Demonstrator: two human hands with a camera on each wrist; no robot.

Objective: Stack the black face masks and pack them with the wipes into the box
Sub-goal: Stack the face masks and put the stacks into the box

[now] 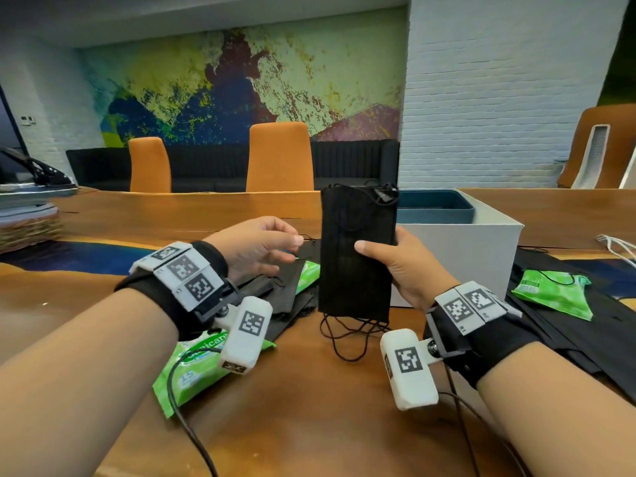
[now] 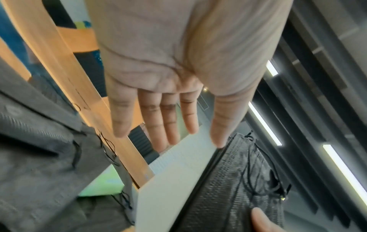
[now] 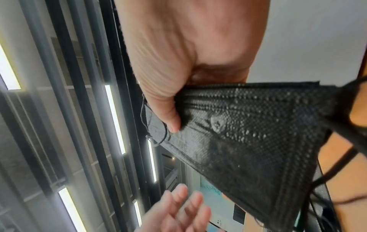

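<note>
Above a long brown wooden table (image 1: 309,407), the right hand (image 1: 406,270) grips an upright stack of black pleated fabric face masks (image 1: 356,253), thumb across the front, ear loops dangling below. Just left of that grip the left hand (image 1: 254,249) hovers with fingers extended, holding nothing; right behind the stack stands the open white cardboard box (image 1: 457,256), with green plastic wipes packets (image 1: 192,370) and loose black masks (image 1: 285,287) lying below and to both sides.

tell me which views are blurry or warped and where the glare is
Head view: mostly sharp, wide-angle bend at the edges, right hand and mask stack clear. Left wrist view: motion blur on the left hand and the masks on the table; ceiling light strips glare. Right wrist view: mask weave crisp, left hand's fingers soft, strips blown out.
</note>
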